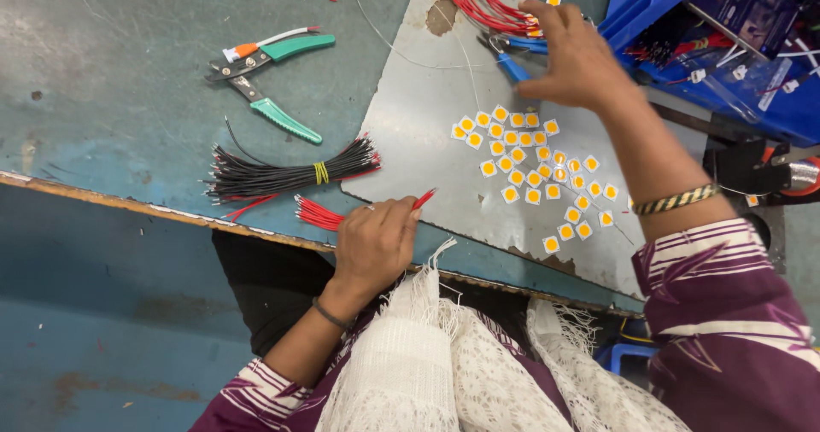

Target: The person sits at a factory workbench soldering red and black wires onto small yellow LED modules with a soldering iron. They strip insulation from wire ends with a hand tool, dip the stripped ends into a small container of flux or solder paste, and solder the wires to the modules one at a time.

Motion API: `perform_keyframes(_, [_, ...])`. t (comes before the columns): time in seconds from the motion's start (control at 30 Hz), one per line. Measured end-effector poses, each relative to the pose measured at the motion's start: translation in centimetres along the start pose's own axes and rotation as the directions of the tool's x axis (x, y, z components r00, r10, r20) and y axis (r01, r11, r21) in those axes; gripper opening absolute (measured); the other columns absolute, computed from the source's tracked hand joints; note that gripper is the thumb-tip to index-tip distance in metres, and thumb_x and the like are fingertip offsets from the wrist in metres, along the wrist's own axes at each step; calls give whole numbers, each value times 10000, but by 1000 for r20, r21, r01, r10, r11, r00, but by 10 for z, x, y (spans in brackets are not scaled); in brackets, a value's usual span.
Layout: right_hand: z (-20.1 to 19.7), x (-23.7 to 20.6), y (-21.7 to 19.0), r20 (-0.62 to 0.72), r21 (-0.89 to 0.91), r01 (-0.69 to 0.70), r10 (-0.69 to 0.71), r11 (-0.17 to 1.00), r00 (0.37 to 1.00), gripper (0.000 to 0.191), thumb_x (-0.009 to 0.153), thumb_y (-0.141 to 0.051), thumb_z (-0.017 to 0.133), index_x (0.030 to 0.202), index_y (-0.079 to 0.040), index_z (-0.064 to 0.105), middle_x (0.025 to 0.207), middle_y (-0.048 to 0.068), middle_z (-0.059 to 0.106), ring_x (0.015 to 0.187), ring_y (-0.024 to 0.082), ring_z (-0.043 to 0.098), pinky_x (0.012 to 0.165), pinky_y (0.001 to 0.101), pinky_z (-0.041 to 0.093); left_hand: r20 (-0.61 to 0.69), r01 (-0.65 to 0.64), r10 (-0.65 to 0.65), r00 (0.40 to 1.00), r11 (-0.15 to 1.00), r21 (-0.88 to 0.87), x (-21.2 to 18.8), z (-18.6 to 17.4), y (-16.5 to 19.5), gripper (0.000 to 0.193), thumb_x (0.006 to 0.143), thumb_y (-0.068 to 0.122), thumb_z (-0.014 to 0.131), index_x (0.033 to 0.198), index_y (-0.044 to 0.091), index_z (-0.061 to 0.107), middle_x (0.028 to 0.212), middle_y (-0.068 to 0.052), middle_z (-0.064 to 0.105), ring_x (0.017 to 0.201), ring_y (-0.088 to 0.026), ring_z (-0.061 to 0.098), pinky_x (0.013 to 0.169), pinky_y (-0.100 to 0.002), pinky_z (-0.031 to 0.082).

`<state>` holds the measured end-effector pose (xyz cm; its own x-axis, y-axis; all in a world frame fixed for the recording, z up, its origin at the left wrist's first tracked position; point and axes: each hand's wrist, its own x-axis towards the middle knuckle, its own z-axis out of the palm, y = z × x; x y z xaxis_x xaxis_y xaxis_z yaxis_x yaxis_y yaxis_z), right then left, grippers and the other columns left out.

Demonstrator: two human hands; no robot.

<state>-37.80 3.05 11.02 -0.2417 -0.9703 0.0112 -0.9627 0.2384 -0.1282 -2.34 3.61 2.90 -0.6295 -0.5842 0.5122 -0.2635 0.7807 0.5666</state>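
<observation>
My left hand [376, 242] rests at the near edge of the bench, closed around a bunch of short red wires [318, 215] whose ends poke out on both sides of the fist. My right hand [574, 56] reaches to the far side of a grey metal sheet [427, 133] and curls over blue-handled pliers [515, 63], next to a fan of red wires [478, 5]. Several small white squares with yellow centres [534, 176] lie spread on the sheet between the hands.
A bundle of black wires tied with a yellow band [290, 176] lies left of the sheet. Green-handled wire strippers [269, 82] lie further back. A blue tray with parts [726, 48] stands at the far right. A white lace scarf [444, 347] hangs below.
</observation>
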Motion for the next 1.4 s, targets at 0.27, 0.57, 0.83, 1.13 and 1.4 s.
perform_keyframes(0.27, [-86, -12, -36, 400, -495, -63, 292, 867, 869, 909, 798, -521, 728, 1589, -252, 369, 1182, 184, 738, 1169, 400, 632, 969, 502, 532, 34, 154, -150, 988, 940, -303, 13, -17, 21, 199, 1035, 139, 600, 1073, -42, 674, 841, -163, 676, 680, -301, 636, 589, -373, 463])
perform_keyframes(0.57, [-78, -126, 13, 232, 290, -81, 12, 954, 973, 901, 798, -341, 683, 1620, -154, 365, 1281, 185, 650, 1076, 315, 703, 901, 402, 548, 311, 408, -275, 910, 728, -550, 20, -28, 51, 192, 1025, 146, 601, 1005, -19, 697, 577, -36, 533, 516, -55, 430, 473, -282, 345])
perform_keyframes(0.83, [72, -258, -110, 153, 950, -137, 34, -280, 988, 753, 754, -118, 571, 1482, 5, 422, 1227, 173, 590, 1166, 313, 645, 1084, 477, 485, 413, 454, -239, 879, 685, -570, 21, -20, 61, 160, 1000, 154, 634, 1024, -3, 659, 571, 23, 526, 504, -26, 401, 463, -261, 307])
perform_keyframes(1.13, [76, -278, -146, 317, 920, -278, 109, -276, 942, 524, 912, -43, 596, 1420, -7, 472, 1164, 106, 624, 1127, 212, 633, 1039, 409, 508, 477, 533, -268, 837, 594, -602, 12, -12, 69, 122, 960, 105, 688, 895, 6, 660, 645, 82, 540, 602, 20, 412, 513, -215, 349])
perform_keyframes(1.4, [72, -276, -149, 296, 951, -282, 100, -128, 950, 570, 927, -118, 644, 1474, -59, 495, 1146, 67, 646, 1090, 155, 620, 962, 337, 501, 543, 593, -283, 791, 574, -565, 12, -16, 68, 130, 950, 119, 702, 951, -9, 727, 715, 62, 661, 646, 30, 516, 559, -184, 436])
